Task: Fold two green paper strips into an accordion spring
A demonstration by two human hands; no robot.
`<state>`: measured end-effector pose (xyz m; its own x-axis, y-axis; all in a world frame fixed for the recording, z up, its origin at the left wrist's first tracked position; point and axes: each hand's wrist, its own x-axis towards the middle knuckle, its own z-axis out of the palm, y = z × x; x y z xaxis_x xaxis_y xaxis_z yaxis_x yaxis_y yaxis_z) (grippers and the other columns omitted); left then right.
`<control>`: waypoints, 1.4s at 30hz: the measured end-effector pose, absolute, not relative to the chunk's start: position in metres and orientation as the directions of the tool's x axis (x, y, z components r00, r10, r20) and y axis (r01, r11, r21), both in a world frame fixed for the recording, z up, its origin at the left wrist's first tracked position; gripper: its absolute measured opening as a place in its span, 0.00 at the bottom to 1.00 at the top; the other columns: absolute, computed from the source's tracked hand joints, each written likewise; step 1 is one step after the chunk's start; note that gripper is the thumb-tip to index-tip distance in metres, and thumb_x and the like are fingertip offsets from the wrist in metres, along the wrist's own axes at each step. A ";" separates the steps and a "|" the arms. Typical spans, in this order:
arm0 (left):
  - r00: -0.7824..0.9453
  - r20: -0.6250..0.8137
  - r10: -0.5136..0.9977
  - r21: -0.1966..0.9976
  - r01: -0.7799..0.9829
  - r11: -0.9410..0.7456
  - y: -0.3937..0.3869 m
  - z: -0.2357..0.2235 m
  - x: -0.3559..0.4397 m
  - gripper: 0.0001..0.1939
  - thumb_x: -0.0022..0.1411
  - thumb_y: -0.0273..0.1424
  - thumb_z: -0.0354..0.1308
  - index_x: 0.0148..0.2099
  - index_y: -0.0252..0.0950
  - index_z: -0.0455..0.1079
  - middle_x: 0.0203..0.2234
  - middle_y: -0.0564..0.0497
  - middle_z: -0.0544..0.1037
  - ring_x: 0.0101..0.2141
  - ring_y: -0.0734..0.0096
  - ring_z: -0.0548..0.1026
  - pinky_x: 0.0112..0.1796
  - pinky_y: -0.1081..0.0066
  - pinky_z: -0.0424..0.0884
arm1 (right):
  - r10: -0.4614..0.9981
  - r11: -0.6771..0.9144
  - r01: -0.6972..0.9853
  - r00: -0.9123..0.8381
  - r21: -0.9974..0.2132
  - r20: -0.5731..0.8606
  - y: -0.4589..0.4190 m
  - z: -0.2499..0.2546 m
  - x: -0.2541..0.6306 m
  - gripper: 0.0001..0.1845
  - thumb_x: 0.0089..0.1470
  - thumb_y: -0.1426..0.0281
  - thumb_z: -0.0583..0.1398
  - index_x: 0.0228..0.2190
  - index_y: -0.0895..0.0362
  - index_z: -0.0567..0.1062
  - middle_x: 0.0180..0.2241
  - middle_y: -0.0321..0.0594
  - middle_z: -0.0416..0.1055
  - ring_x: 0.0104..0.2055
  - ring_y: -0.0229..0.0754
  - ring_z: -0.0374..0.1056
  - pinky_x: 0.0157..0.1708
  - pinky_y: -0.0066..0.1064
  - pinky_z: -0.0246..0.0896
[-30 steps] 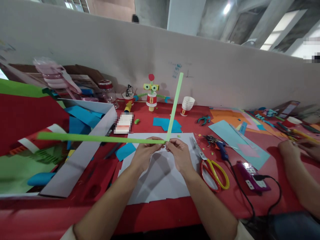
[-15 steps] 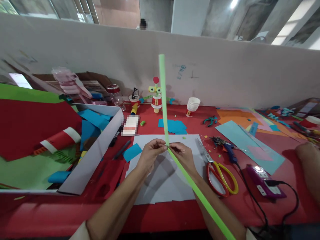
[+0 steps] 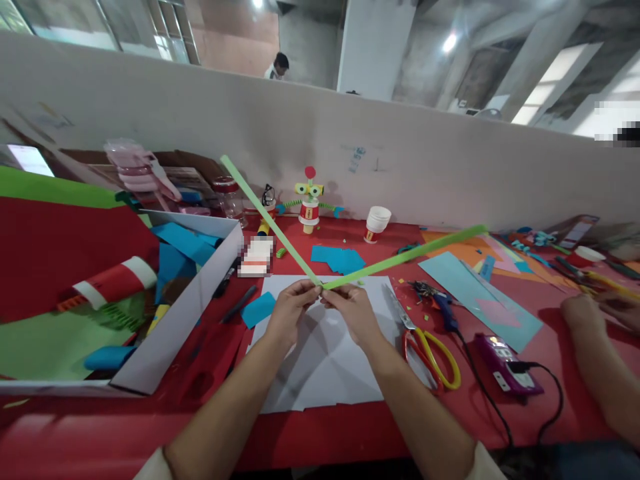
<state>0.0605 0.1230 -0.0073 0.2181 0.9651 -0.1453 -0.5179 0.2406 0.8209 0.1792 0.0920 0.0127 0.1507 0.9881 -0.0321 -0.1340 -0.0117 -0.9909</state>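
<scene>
Two light green paper strips meet between my fingertips in a wide V. One paper strip slants up to the left from my left hand, which pinches its lower end. The other paper strip reaches up to the right, its near end pinched by my right hand. Both hands are closed and almost touch, above white paper sheets. Just how the strip ends join is hidden by the fingers. Red-and-yellow-handled scissors lie to the right of the paper, and a blue paper piece lies left.
A white box of coloured paper and a cup stands left. At the back are a paper-cup robot figure and stacked paper cups. A glue gun and purple power strip lie right, near another person's arm.
The strip that pointed down to the right across my right forearm has swung up to the right. The upright strip now leans left. My right hand has turned; the view has shifted slightly.
</scene>
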 end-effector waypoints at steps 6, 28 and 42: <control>0.148 -0.177 0.973 0.818 -0.528 0.229 0.124 -0.001 0.057 0.08 0.39 0.27 0.68 0.24 0.34 0.71 0.20 0.55 0.73 0.23 0.79 0.67 0.28 0.75 0.62 | 0.988 -0.047 -0.237 0.133 -0.970 -0.080 0.102 0.011 0.176 0.09 0.40 0.64 0.65 0.24 0.57 0.78 0.23 0.36 0.72 0.27 0.35 0.65 0.32 0.29 0.60; 0.218 -0.259 0.941 0.844 -0.422 0.330 0.125 -0.003 0.061 0.09 0.40 0.28 0.69 0.27 0.32 0.76 0.24 0.49 0.78 0.28 0.71 0.75 0.29 0.74 0.66 | 0.980 0.021 -0.101 0.197 -0.995 0.000 0.099 0.004 0.188 0.09 0.45 0.64 0.62 0.23 0.57 0.77 0.22 0.34 0.72 0.27 0.36 0.64 0.30 0.28 0.59; 0.304 -0.120 0.945 0.873 -0.421 0.246 0.125 -0.002 0.056 0.09 0.43 0.29 0.68 0.31 0.34 0.77 0.24 0.49 0.79 0.27 0.70 0.75 0.32 0.71 0.68 | 0.984 0.048 -0.147 0.174 -0.988 0.023 0.095 0.007 0.187 0.09 0.46 0.63 0.61 0.23 0.56 0.76 0.22 0.34 0.71 0.27 0.37 0.65 0.29 0.29 0.60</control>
<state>0.0558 0.1248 -0.0019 0.3045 0.9450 -0.1198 -0.4208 0.2463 0.8731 0.1870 0.0953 0.0072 0.1739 0.9845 0.0225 -0.1465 0.0485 -0.9880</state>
